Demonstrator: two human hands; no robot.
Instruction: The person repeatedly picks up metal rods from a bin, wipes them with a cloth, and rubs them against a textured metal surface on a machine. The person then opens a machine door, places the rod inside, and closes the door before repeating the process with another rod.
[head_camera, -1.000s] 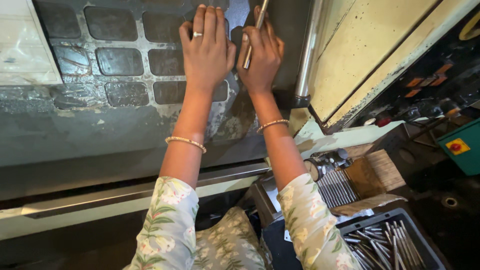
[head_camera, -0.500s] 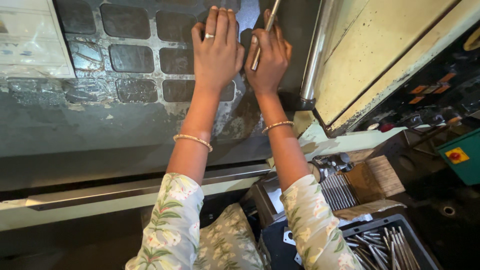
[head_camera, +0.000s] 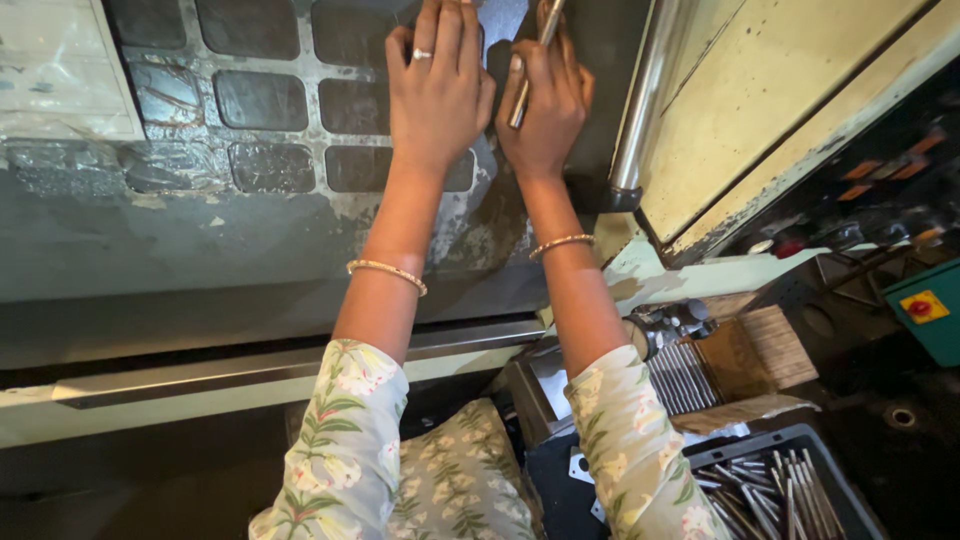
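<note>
looking down at two bare hands stretched up over a grimy grey machine bed (head_camera: 240, 240), so here's the count. one thin metal rod (head_camera: 528, 72) in play, pinched in the right hand (head_camera: 545, 110): fingers curled round it, thumb on the near side, rod running up and slightly right until it goes off the top edge. the left hand (head_camera: 435, 85) holds nothing, it's flat with fingers straight and close together, palm down against the dark gridded plate (head_camera: 270, 95), one ring (head_camera: 422, 54) on a finger. the rod sits just to the right of the left hand, the two hands nearly touching side by side. can't tell whether the rod's far end is in anything, it's cut off.

two bangles, one on the left wrist (head_camera: 387, 273) and one on the right wrist (head_camera: 561, 243). two floral sleeves (head_camera: 340, 450).

on the plate i count roughly nine dark square pads in three rows, partly hidden by the hands. one shiny steel bar (head_camera: 640, 110) runs just right of the right hand. lower right there's one dark bin (head_camera: 770, 490) with a heap of similar rods, too many to count, and one neat row of rods (head_camera: 680, 375) laid side by side above it. one red button on a teal box (head_camera: 925, 308) at far right.
</note>
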